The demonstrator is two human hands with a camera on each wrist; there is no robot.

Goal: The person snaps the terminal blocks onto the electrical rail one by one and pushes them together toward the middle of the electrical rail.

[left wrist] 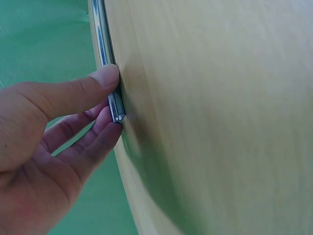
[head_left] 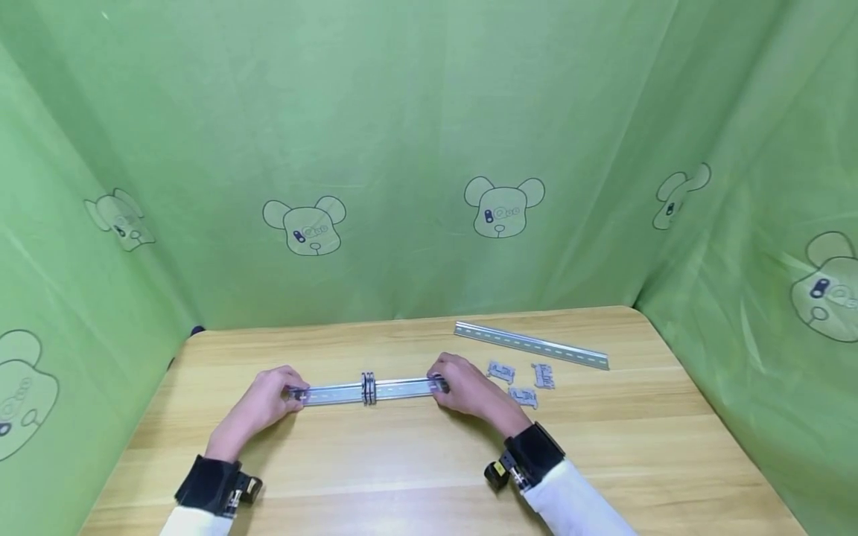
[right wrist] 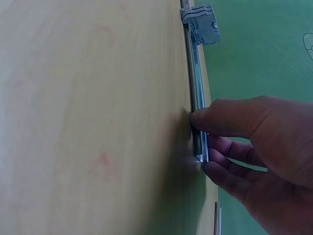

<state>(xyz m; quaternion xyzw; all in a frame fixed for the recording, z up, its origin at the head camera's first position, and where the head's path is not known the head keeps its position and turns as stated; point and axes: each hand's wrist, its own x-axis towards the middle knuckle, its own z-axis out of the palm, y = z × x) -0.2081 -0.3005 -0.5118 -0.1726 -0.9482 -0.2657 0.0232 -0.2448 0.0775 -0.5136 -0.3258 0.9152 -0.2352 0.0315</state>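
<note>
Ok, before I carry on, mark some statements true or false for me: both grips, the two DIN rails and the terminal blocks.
1. The left grip and right grip hold opposite ends of the same DIN rail. True.
2. The mounted terminal blocks sit right beside the left grip. False: they sit near the middle, between both grips.
3. Loose terminal blocks lie on the wooden table. True.
4. There are five of those loose ones. False: there are three.
5. The second DIN rail has terminal blocks mounted on it. False: it carries none.
</note>
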